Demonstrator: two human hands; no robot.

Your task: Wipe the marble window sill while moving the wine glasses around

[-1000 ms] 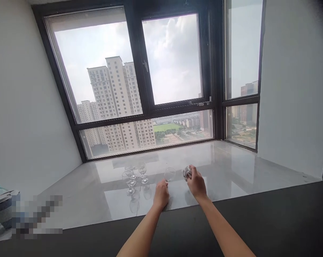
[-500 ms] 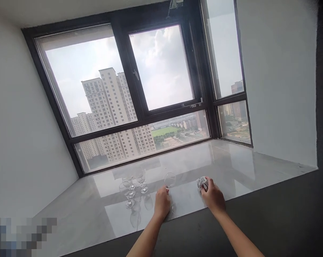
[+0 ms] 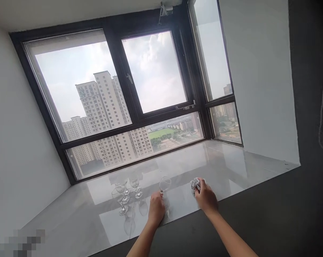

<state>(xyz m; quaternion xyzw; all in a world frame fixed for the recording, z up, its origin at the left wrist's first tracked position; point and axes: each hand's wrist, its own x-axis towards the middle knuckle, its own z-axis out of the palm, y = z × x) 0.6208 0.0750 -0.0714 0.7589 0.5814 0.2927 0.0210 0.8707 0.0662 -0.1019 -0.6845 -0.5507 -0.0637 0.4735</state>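
Observation:
My left hand rests on the glossy marble sill, its fingers closed round the stem of a clear wine glass that stands upright. My right hand lies a little to the right, shut on a small crumpled grey cloth pressed to the sill. Three more clear wine glasses stand in a cluster left of the held glass.
A wide dark-framed window with tower blocks outside runs behind the sill. White walls close the bay on both sides. A dark ledge edges the sill in front. A blurred patch sits at the lower left corner.
My right hand with the cloth slid to the right, away from the held glass. The camera has tilted up and swung right. My left hand stays on the glass stem.

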